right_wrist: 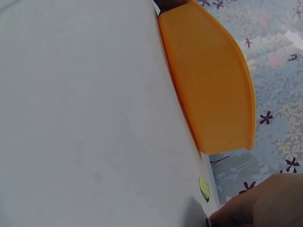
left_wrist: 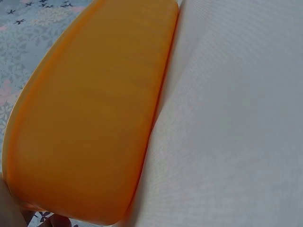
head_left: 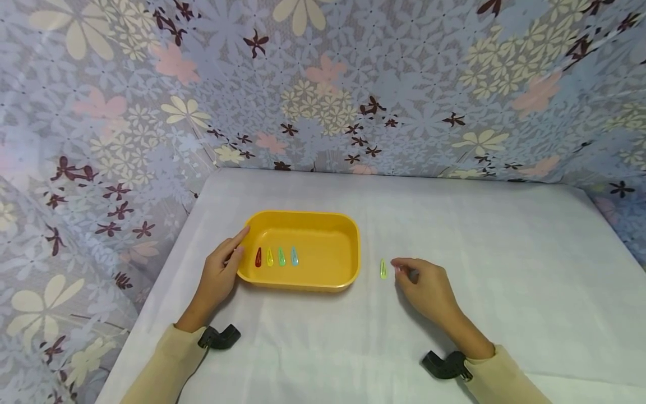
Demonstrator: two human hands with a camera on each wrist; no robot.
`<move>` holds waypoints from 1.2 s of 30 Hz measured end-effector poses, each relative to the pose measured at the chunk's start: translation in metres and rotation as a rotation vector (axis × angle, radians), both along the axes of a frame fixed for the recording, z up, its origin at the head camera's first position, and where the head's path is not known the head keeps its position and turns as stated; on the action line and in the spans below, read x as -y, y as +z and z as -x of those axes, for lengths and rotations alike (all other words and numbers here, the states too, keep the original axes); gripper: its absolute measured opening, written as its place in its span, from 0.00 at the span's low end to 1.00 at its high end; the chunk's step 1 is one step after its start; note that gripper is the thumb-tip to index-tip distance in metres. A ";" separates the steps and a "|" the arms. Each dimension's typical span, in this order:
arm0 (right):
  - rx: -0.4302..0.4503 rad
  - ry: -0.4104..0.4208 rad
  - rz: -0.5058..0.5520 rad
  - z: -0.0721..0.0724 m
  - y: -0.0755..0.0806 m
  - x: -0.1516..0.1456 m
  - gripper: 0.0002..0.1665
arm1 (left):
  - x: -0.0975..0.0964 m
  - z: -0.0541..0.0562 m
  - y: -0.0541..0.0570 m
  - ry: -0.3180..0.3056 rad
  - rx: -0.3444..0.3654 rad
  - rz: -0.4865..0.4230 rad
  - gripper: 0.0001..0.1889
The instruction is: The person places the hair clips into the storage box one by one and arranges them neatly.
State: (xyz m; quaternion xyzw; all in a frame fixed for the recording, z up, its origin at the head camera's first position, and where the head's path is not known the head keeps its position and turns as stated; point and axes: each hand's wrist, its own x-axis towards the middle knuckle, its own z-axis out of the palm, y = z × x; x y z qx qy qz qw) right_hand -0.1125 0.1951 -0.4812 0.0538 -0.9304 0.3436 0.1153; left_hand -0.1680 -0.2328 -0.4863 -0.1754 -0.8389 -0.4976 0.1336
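My left hand [head_left: 220, 273] holds the left end of a yellow tray [head_left: 328, 283], its fingers along the outer wall and rim. Inside the tray, a row of snap hair clips is made up of a red clip [head_left: 258, 257], a yellow clip [head_left: 270, 257], a green clip [head_left: 281, 256] and a light blue clip [head_left: 295, 256]. A lime-green hair clip [head_left: 383, 269] lies on the cloth right of the tray. Just beside it, my right hand [head_left: 426, 286] pinches a small hair clip [right_wrist: 208, 222] at its fingertips, mostly hidden by the fingers.
White cloth [head_left: 323, 348] covers the table. A flowered curtain [head_left: 323, 84] hangs behind it and along the left side. Each wrist carries a black camera mount, one by the left sleeve [head_left: 219, 338] and one by the right sleeve [head_left: 444, 366].
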 end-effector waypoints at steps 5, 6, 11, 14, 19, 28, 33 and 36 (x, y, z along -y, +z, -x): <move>-0.005 0.008 -0.028 0.000 0.001 0.000 0.11 | 0.000 0.001 -0.002 0.008 -0.003 -0.006 0.22; -0.008 0.007 -0.031 0.000 0.001 0.000 0.11 | 0.000 0.001 -0.002 0.012 -0.002 -0.006 0.22; -0.010 -0.011 -0.030 0.000 0.000 -0.001 0.11 | -0.003 -0.002 0.004 0.011 0.001 -0.016 0.22; 0.010 -0.013 -0.012 0.000 0.000 -0.003 0.11 | -0.004 -0.001 0.003 0.015 0.012 -0.015 0.22; 0.076 -0.004 0.023 -0.001 0.003 -0.006 0.13 | -0.014 -0.013 0.026 0.022 0.016 -0.006 0.21; 0.146 0.018 0.046 -0.001 0.006 -0.008 0.16 | -0.007 -0.007 0.010 0.045 0.010 0.006 0.21; 0.087 0.007 0.054 -0.002 0.009 -0.011 0.17 | -0.001 -0.001 -0.001 0.036 0.006 0.005 0.22; 0.088 -0.006 0.080 -0.003 0.014 -0.012 0.17 | -0.001 0.001 -0.002 0.020 0.012 -0.008 0.22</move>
